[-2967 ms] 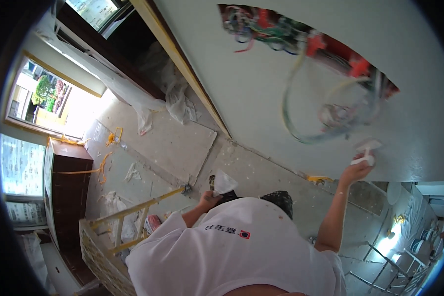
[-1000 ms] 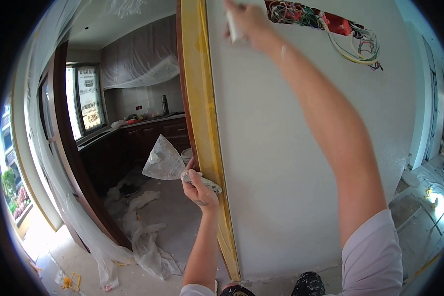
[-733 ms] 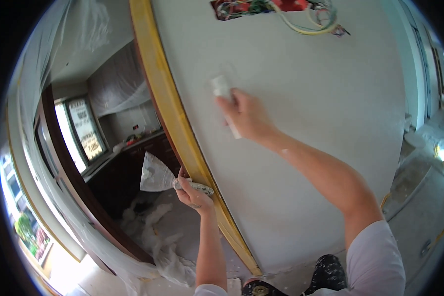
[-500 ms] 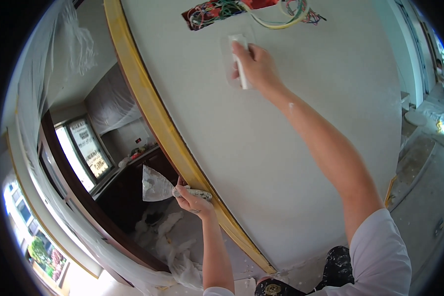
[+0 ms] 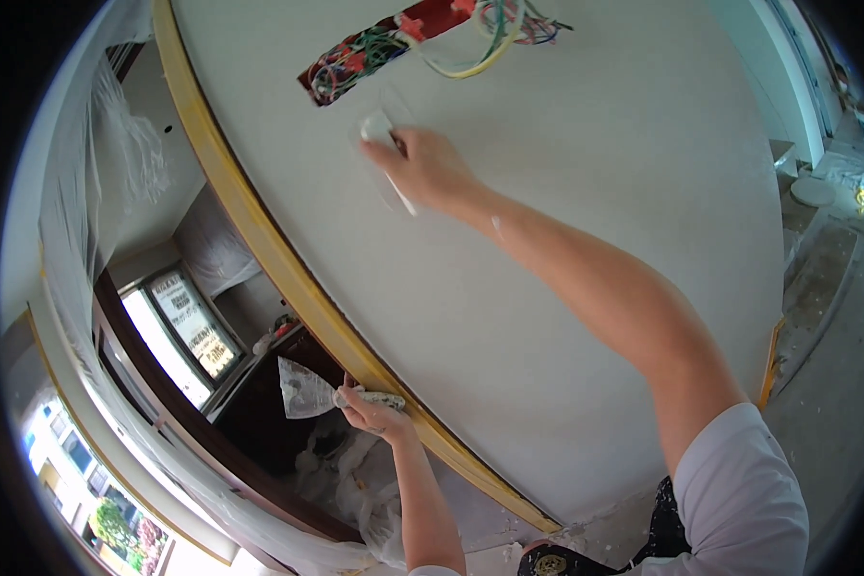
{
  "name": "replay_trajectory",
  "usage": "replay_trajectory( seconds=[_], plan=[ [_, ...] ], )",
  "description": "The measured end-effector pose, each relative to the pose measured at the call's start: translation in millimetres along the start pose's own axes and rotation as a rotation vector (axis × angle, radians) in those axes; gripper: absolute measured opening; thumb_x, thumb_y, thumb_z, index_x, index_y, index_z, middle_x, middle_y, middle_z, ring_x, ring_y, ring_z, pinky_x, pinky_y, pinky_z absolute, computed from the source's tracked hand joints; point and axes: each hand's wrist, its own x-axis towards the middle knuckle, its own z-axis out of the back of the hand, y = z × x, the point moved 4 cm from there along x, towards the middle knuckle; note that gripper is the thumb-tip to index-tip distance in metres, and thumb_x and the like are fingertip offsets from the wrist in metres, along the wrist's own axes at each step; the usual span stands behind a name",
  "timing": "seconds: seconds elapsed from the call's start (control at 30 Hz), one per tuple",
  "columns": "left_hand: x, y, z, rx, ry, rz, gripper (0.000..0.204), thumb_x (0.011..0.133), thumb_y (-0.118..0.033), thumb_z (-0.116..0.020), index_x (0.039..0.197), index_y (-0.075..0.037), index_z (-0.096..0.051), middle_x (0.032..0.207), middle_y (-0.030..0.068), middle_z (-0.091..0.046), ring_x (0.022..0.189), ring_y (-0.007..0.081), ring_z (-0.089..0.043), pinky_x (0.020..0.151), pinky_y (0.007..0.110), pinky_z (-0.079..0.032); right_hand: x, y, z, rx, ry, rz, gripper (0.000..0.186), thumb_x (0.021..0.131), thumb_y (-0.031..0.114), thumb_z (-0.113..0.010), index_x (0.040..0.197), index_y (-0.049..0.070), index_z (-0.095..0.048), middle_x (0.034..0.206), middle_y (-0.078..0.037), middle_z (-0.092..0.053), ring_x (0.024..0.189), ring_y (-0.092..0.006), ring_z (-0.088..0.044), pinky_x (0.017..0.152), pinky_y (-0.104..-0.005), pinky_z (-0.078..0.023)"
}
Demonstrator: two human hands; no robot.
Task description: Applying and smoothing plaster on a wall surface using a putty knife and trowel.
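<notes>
My right hand [image 5: 430, 173] grips the white handle of a finishing trowel [image 5: 377, 126] with a clear, thin blade. The blade lies against the pale wall [image 5: 547, 317], just below a long slot of wires. Lower left, my left hand [image 5: 378, 419] is closed round the putty-smeared handle of a broad putty knife [image 5: 304, 392]. Its wide blade points left, away from the wall, and carries whitish residue. That hand is beside the yellow-covered door trim [image 5: 288, 264]; whether it touches the trim I cannot tell.
Bundled coloured wires [image 5: 363, 58] stick out of a red-edged wall slot above the trowel. Plastic sheeting [image 5: 72, 288] hangs along the left opening, and crumpled plastic [image 5: 379, 509] lies low in the doorway. A window [image 5: 178, 331] shows beyond. Dusty floor [image 5: 826, 384] extends at right.
The view has shifted, so the wire slot sits lower and further left. My right hand has slid the trowel a little left along the wall and tilted it. My left hand keeps its grip.
</notes>
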Motion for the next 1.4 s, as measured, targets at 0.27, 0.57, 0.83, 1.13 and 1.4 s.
replay_trajectory(
  seconds=[0.27,0.57,0.83,1.13,1.4],
  plan=[
    [-3.0,-1.6,-6.0,-0.012,-0.055,0.004,0.047,0.099,-0.040,-0.048,0.108,0.004,-0.062,0.100,0.0074,-0.061,0.090,0.0166,-0.057,0.080,0.032,-0.046,5.1,-46.6,120.7,0.074,0.033,-0.307,0.056,0.091,0.053,-0.053,0.079,-0.001,-0.061,0.071,-0.017,-0.066,0.066,-0.0332,-0.066,0.064,-0.0458,-0.050],
    [1.5,-3.8,2.0,0.060,-0.053,0.025,0.054,0.099,-0.042,-0.047,0.119,0.007,-0.058,0.113,0.0130,-0.058,0.098,0.0216,-0.055,0.087,0.035,-0.045,-58.3,-82.7,121.8,-0.090,0.036,-0.085,0.053,0.091,0.051,-0.056,0.082,-0.001,-0.059,0.064,-0.014,-0.063,0.062,-0.0309,-0.066,0.059,-0.0445,-0.050],
    [-1.5,14.9,-3.6,0.010,-0.018,0.060,0.054,0.097,-0.044,-0.051,0.115,0.006,-0.059,0.113,0.0133,-0.057,0.100,0.0236,-0.055,0.086,0.038,-0.045,-1.6,-121.4,195.0,0.072,0.016,-0.333,0.057,0.091,0.058,-0.054,0.085,0.001,-0.061,0.070,-0.012,-0.066,0.060,-0.0200,-0.067,0.061,-0.0409,-0.052],
    [1.4,10.3,3.2,0.016,-0.061,0.051,0.054,0.096,-0.045,-0.050,0.114,0.006,-0.059,0.107,0.0118,-0.058,0.097,0.0221,-0.055,0.085,0.037,-0.045,54.4,-115.7,288.3,-0.204,0.020,-0.217,0.056,0.092,0.058,-0.049,0.087,0.003,-0.061,0.073,-0.006,-0.063,0.059,-0.0183,-0.058,0.058,-0.0372,-0.047],
    [8.6,16.4,15.8,0.071,-0.031,0.052,0.055,0.097,-0.046,-0.047,0.111,0.006,-0.057,0.105,0.0120,-0.056,0.095,0.0216,-0.053,0.084,0.036,-0.044,109.6,-118.3,272.6,-0.350,0.209,0.035,0.054,0.092,0.058,-0.051,0.086,0.005,-0.062,0.070,-0.008,-0.063,0.060,-0.0210,-0.059,0.058,-0.0384,-0.046]
  ],
)
